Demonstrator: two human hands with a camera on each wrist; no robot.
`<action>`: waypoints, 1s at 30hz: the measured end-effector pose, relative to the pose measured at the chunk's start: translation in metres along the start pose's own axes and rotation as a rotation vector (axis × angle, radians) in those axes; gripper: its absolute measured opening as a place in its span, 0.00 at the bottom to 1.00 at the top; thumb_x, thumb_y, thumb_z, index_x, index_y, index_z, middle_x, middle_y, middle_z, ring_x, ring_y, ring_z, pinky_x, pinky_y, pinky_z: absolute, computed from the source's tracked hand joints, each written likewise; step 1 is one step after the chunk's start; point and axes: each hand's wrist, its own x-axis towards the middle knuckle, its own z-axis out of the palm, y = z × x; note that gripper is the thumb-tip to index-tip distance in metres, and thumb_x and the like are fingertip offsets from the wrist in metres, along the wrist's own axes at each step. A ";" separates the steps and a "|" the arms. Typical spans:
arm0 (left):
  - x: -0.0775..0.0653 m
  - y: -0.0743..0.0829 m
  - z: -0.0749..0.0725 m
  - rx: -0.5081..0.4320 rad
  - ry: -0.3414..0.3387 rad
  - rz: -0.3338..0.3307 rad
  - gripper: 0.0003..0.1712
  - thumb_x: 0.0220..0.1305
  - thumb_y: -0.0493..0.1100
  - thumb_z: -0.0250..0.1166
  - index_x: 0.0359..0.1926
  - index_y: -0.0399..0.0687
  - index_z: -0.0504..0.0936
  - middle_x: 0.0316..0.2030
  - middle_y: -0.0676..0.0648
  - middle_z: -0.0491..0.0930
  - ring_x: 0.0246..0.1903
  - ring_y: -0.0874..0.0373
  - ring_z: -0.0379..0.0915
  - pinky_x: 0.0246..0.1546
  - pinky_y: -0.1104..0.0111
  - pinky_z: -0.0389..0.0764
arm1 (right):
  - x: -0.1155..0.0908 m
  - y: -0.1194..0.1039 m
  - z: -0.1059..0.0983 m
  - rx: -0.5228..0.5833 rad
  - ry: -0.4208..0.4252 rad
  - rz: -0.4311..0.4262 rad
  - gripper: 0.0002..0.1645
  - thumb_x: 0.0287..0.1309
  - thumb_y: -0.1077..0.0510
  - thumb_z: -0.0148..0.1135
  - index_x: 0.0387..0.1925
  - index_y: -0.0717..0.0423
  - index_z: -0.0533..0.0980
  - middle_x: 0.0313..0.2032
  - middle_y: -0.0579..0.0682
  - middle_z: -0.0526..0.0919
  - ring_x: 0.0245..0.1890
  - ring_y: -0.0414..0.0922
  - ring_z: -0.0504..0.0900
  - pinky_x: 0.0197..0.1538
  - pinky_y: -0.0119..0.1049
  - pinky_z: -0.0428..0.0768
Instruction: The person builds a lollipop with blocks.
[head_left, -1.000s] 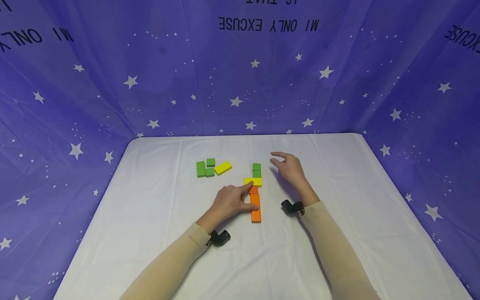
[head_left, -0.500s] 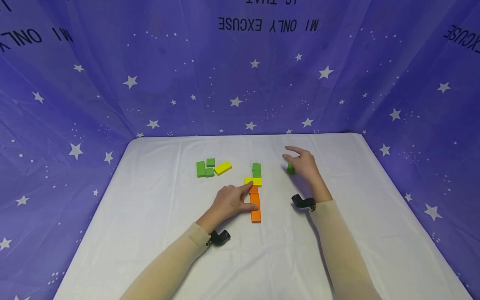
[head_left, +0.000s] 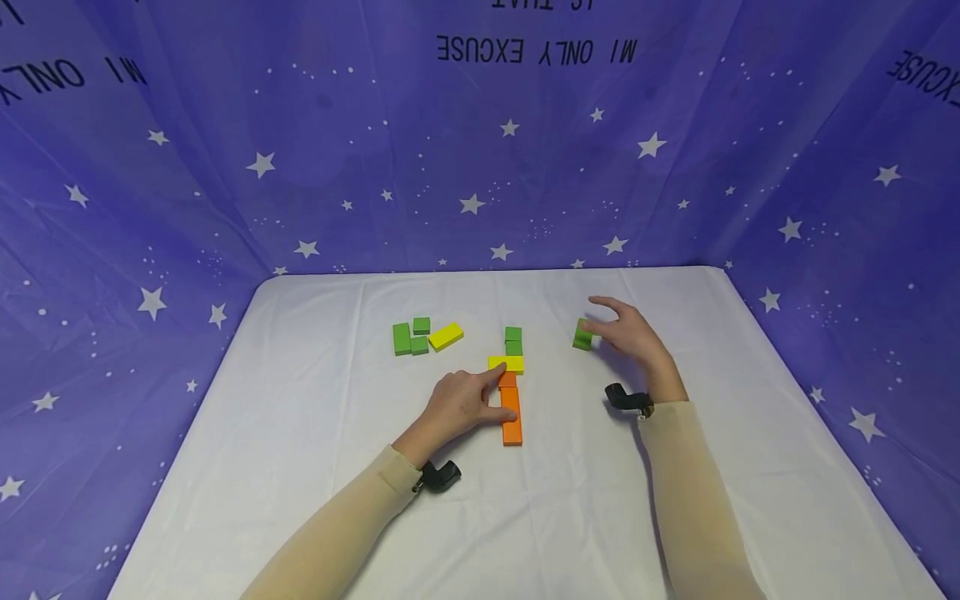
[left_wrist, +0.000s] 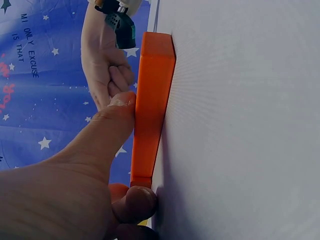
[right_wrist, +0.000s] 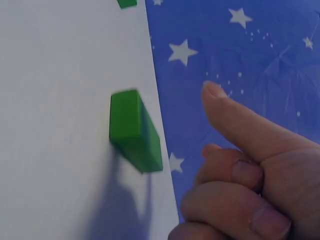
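In the head view a column of blocks lies on the white table: two small green blocks (head_left: 513,341), a crosswise yellow block (head_left: 515,363), a short orange block (head_left: 507,381) and a long orange block (head_left: 512,429). My left hand (head_left: 459,403) touches it from the left, index finger on the yellow block, thumb on the long orange one. The left wrist view has this thumb against the long orange block (left_wrist: 152,107). My right hand (head_left: 630,333) holds nothing, near a separate green block (head_left: 581,335). In the right wrist view that green block (right_wrist: 131,122) stands apart from the fingers.
Left of the column lie several loose blocks: a longer green block (head_left: 402,339), two small green blocks (head_left: 421,326) and a tilted yellow block (head_left: 446,336). A purple starred cloth (head_left: 472,167) hangs behind and beside the white table (head_left: 330,400).
My right hand has moved to the right, and the separate green block it covered is now in view. My left hand and the column have stayed in place.
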 end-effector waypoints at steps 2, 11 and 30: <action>0.000 0.000 0.000 -0.001 -0.004 0.000 0.53 0.46 0.75 0.70 0.70 0.58 0.71 0.14 0.57 0.58 0.15 0.61 0.51 0.20 0.68 0.53 | -0.001 0.003 -0.002 -0.007 -0.014 0.018 0.46 0.55 0.45 0.72 0.73 0.44 0.63 0.15 0.41 0.59 0.11 0.39 0.57 0.19 0.35 0.65; 0.001 0.000 0.000 0.000 -0.009 -0.009 0.53 0.45 0.76 0.69 0.70 0.59 0.71 0.14 0.57 0.59 0.15 0.62 0.51 0.20 0.68 0.53 | -0.002 0.014 -0.006 -0.028 -0.137 0.062 0.49 0.52 0.46 0.75 0.72 0.44 0.59 0.13 0.42 0.61 0.11 0.39 0.54 0.17 0.33 0.60; 0.000 0.000 -0.001 -0.003 -0.009 -0.005 0.53 0.45 0.75 0.70 0.70 0.58 0.72 0.15 0.58 0.65 0.15 0.62 0.56 0.20 0.68 0.55 | -0.002 0.011 0.002 -0.083 -0.126 0.116 0.47 0.47 0.53 0.77 0.66 0.52 0.63 0.17 0.45 0.65 0.14 0.40 0.61 0.19 0.33 0.64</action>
